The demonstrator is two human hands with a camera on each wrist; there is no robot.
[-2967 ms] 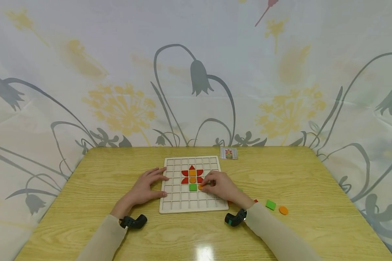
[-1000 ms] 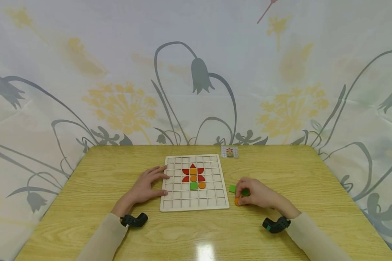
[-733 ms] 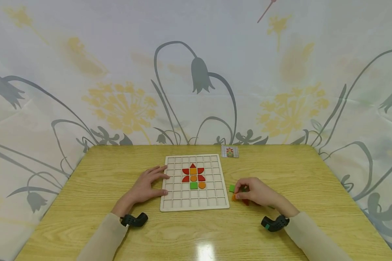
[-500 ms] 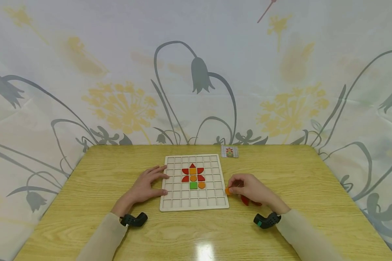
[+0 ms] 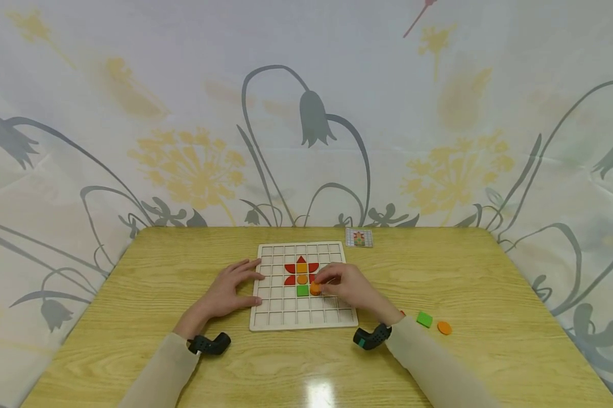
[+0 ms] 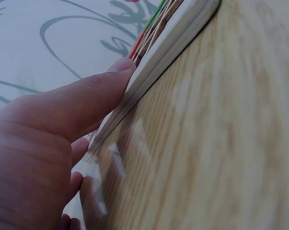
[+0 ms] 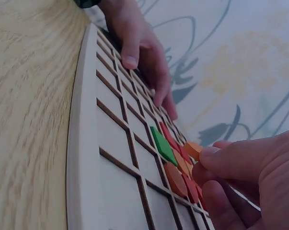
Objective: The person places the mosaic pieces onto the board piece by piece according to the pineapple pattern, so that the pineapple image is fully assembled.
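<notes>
A pale wooden grid board (image 5: 280, 319) lies on the table. My left hand (image 5: 227, 292) rests at its left edge, fingers extended, with the thumb (image 6: 103, 91) against the rim. My right hand (image 5: 348, 285) pinches an orange disc (image 7: 193, 150) between thumb and finger, held over the board's pattern. Below it in the right wrist view, another orange disc (image 7: 175, 179) lies in a cell beside a green square (image 5: 303, 290). Above the square sit an orange disc (image 5: 302, 279), an orange square (image 5: 301, 267), a red triangle (image 5: 301, 259) and several red petal-shaped pieces (image 5: 290, 268).
Right of the board lie a loose green square (image 5: 425, 319) and an orange disc (image 5: 444, 327); a bit of red shows beside the right wrist. A small pattern card (image 5: 359, 238) lies at the table's back edge. A patterned curtain (image 5: 306, 113) hangs behind.
My right hand let go of one orange disc beside the green square, went right, picked up another orange disc and has come back left over the board with it. My left hand stayed put.
</notes>
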